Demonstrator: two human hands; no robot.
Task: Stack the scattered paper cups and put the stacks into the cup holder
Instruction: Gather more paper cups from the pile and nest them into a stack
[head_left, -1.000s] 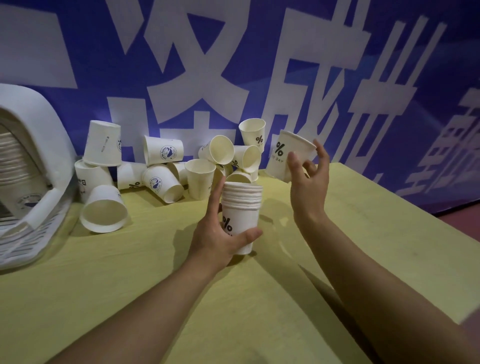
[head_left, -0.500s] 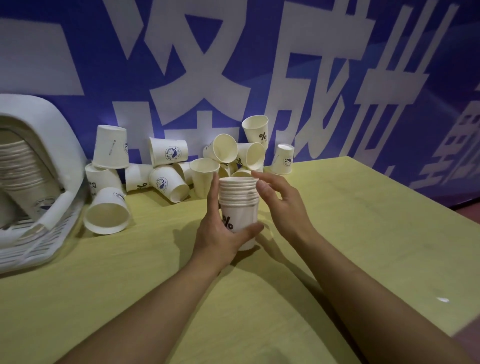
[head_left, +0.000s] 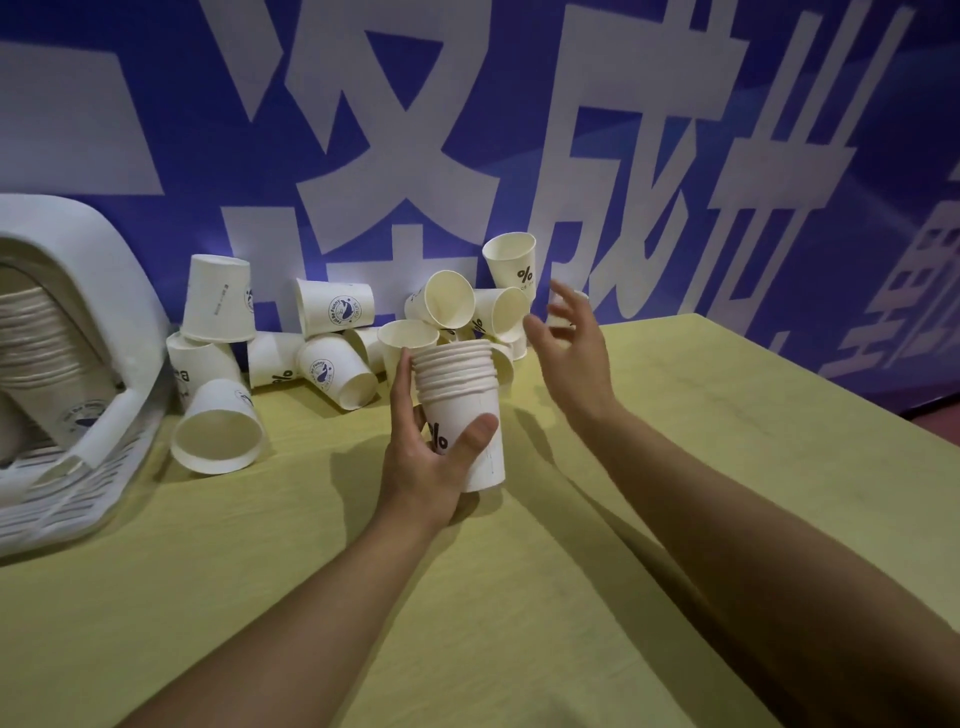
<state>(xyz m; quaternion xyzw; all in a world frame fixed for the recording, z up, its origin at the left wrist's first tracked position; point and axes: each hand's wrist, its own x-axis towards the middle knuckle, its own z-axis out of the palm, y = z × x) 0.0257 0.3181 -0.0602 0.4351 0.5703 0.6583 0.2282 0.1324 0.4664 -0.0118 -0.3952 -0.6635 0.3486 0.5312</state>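
Observation:
My left hand (head_left: 423, 457) grips a stack of several white paper cups (head_left: 462, 400) upright just above the yellow-green table (head_left: 727, 441). My right hand (head_left: 571, 348) hovers open to the right of the stack, fingers spread toward the back, partly covering a small cup by the wall. A pile of scattered paper cups (head_left: 332, 338) lies against the blue wall; some lie on their sides, one (head_left: 511, 265) stands upright on top. The white cup holder (head_left: 78, 291) sits at the far left with a stack of cups (head_left: 36, 343) lying inside it.
One cup (head_left: 221, 434) lies on its side near the holder, mouth toward me. A blue banner with large white characters (head_left: 467, 130) forms the wall behind the table. The table's right edge (head_left: 883, 410) runs diagonally at the far right.
My right hand set the cup it held onto the stack, then lifted off and moved right and back toward the pile. My left hand kept the stack in place.

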